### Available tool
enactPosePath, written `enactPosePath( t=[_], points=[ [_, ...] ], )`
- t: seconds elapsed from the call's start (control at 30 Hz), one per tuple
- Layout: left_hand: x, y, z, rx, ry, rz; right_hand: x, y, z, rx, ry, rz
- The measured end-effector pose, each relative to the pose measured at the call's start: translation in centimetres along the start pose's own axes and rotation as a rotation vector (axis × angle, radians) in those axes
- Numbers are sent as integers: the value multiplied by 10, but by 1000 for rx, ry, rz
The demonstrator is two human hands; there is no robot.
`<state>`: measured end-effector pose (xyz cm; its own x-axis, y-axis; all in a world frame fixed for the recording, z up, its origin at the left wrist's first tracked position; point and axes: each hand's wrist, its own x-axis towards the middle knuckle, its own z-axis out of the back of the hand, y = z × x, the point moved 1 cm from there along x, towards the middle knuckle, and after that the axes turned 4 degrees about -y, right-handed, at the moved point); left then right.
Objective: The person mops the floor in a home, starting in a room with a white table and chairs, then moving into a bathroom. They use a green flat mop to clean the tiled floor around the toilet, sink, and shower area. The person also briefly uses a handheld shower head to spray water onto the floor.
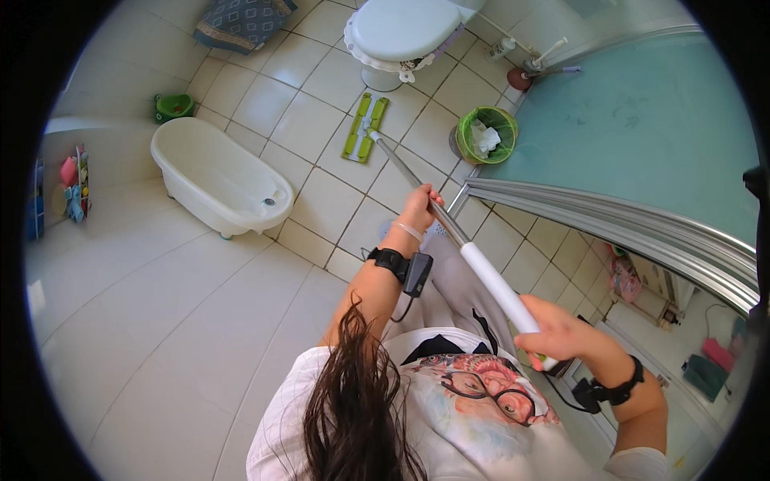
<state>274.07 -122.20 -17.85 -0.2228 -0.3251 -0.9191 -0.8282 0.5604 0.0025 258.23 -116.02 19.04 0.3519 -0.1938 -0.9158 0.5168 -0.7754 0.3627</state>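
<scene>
A flat mop with a green head [380, 108] lies against the white tiled floor [328, 198], just in front of the toilet. From the head, its metal pole [398, 161] slants back toward my body and ends in a white grip [490, 273]. My left hand [418, 209] is wrapped around the metal part of the pole. Farther up, my right hand [559, 330] holds the end of the white grip near my waist. The underside of the mop head is hidden.
Left of the mop stands a white footed baby bathtub [210, 174], with a green potty [173, 107] behind it. A toilet [406, 30] is ahead. To the right are a green-lined wastebasket [508, 129], a plunger [518, 78] and a glass shower door [625, 120] with metal rails.
</scene>
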Motion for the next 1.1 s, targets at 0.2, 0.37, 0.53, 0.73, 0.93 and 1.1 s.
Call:
enactPosePath(
  t=[0.2,0.37,0.53,0.73,0.93,1.1],
  points=[
    [-21,-69,17,146,-56,-190,86,-7,-50,370,54,81],
    [-97,-65,41,-39,58,-88,121,22,-79,708,325,-16],
    [-109,-109,19,180,-15,-127,144,60,-84,773,331,-203],
    [-103,-185,-30,406,-57,-201,172,139,-76,834,190,-233],
    [-80,-279,-73,502,-44,-161,207,236,-71,835,129,-198],
    [-54,-371,-124,530,-21,-114,239,333,-52,828,96,-163]
  ],
)
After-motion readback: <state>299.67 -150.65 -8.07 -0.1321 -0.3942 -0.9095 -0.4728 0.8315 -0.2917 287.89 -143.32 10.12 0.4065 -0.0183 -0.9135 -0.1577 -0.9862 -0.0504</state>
